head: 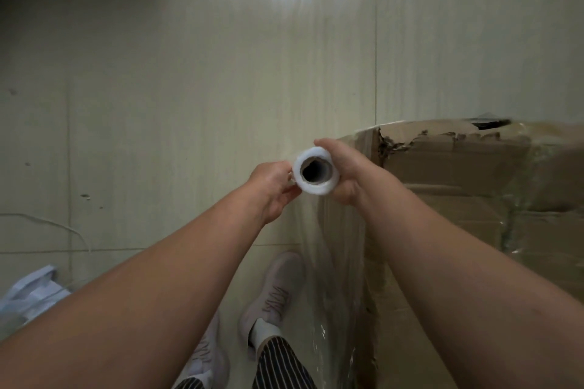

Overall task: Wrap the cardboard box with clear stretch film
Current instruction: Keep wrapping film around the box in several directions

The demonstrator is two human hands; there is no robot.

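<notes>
- Film roll is mid-frame, end-on to us. The left hand is curled round one side and the right hand grips the other.
- Cardboard box fills the right of the frame, with shiny film already over its top and near side.
- I'd say it's roughly midway, with more passes probably left.
</notes>
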